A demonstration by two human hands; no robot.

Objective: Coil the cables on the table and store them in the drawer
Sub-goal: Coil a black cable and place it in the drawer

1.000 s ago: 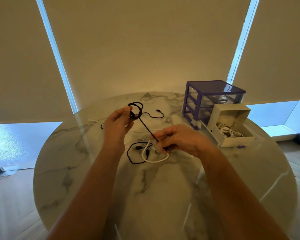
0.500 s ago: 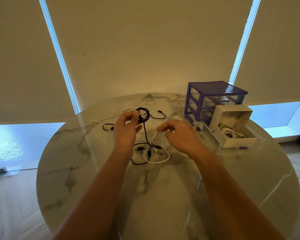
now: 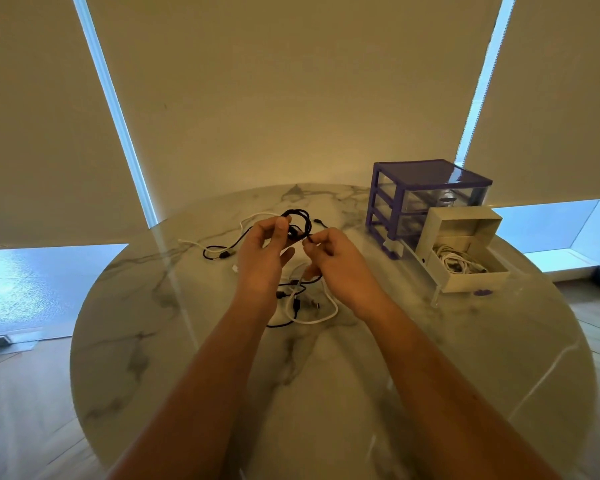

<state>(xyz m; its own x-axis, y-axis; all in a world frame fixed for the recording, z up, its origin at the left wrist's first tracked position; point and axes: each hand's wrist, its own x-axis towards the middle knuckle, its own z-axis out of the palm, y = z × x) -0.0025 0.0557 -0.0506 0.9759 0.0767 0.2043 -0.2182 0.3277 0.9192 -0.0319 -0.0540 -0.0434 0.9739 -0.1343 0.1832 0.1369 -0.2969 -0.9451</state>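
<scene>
The left hand pinches a small coil of thin black cable between thumb and fingertips, holding it raised above the round white marble tabletop. The right hand pinches the loose tail of that same cable just beside the coil, fingers curled in on it.

The step in hand appears to be finishing the coil. To do it well, the right hand should feed the tail round in loops the same size as those already made, letting the cable roll slightly so it does not kink, while the left thumb clamps each new turn against the bundle. Wrapping the last stretch round the coil would probably keep it from springing apart once released.

Under the hands lies a tangle of white and black cables, and another white and black cable pair sprawls to the left, all uncoiled. The open white drawer, pulled out of the purple-framed clear plastic drawer unit, already holds white cables and sits well to the right.
</scene>
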